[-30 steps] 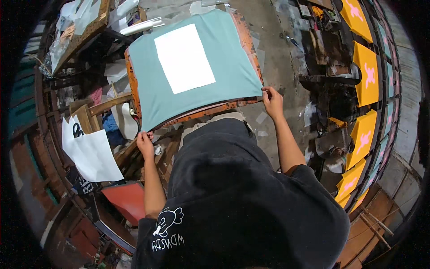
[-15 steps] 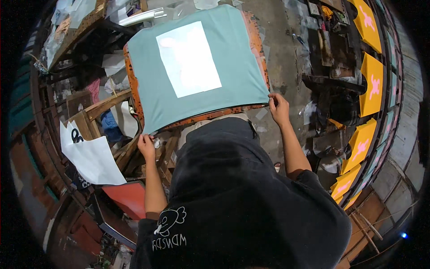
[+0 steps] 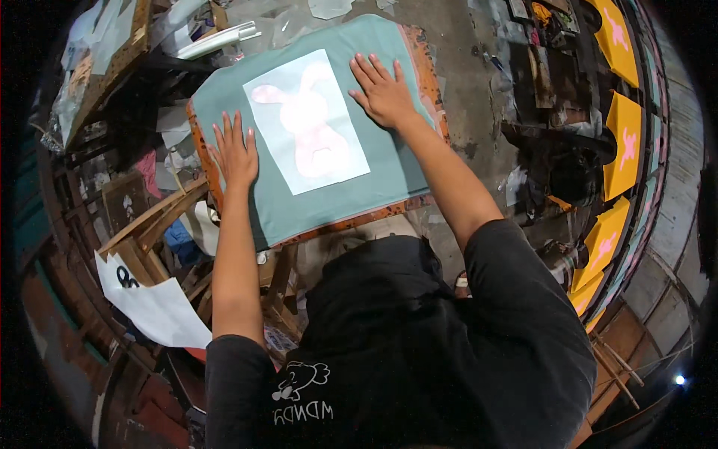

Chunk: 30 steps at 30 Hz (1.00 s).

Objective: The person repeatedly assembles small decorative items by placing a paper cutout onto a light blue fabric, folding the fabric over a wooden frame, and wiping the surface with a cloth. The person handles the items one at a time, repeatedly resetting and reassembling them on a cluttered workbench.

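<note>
A grey-green piece of cloth lies spread over a board with worn orange edges. On its middle rests a white sheet showing a pale pink rabbit shape. My left hand lies flat with fingers spread on the cloth, left of the sheet. To the sheet's upper right, my right hand presses flat on the cloth, its fingers apart. Neither hand holds anything. The cloth looks fairly smooth between them, and its near edge hangs around the board's front.
Black-handled scissors lie by a white paper sheet at the left, near a wooden frame. Yellow pieces with pink figures line a rack on the right. White rolls lie at the far left.
Both hands have let go of the cloth's near corners and moved forward onto its surface, fingers now spread. The near edge has dropped, and the rabbit shape shows more clearly.
</note>
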Available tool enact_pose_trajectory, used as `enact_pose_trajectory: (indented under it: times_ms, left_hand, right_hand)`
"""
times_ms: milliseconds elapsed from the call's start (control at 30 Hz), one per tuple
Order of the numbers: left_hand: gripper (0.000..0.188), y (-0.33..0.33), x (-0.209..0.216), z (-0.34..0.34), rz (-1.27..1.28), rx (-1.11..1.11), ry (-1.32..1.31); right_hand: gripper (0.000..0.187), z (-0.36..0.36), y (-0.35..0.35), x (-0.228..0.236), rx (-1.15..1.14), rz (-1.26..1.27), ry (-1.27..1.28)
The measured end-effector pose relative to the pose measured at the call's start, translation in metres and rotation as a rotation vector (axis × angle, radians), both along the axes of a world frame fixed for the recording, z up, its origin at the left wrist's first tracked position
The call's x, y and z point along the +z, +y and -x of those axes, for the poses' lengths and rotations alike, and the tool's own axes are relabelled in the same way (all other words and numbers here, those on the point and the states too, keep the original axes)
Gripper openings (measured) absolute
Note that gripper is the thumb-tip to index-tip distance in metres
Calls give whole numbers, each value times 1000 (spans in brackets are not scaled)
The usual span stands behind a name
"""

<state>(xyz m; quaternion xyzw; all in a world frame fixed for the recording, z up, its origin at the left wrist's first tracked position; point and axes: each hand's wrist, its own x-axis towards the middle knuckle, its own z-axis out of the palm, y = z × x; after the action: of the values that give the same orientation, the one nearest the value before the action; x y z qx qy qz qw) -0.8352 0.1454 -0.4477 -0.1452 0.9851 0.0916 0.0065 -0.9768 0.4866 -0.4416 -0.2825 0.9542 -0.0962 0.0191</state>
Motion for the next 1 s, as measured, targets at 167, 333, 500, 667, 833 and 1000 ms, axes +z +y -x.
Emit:
enact_pose_trajectory:
  times_ms: [167,333,500,667,833,1000]
  left_hand:
    - [59,-8,-21,8,34,90,-109]
    - [62,-26,-18,-6,13,325,-107]
    - [67,35,16,-51,-35,138,177]
    - [71,67,9,-101,-51,-23,-175]
    - [77,59,7,-117,25,10,-193]
    - [86,62,6,-133,16,77,-144]
  right_hand:
    - [65,40,42,-28,-220,-159,51]
    - [64,58,77,-18,-406,-294,54]
    - [62,-26,43,23,-301,-31,30]
    - [64,-94,50,8,-94,-81,-148]
    - [67,-89,108,-1,-390,-190,-78]
    - [73,-104,129,-12,-632,-150,-92]
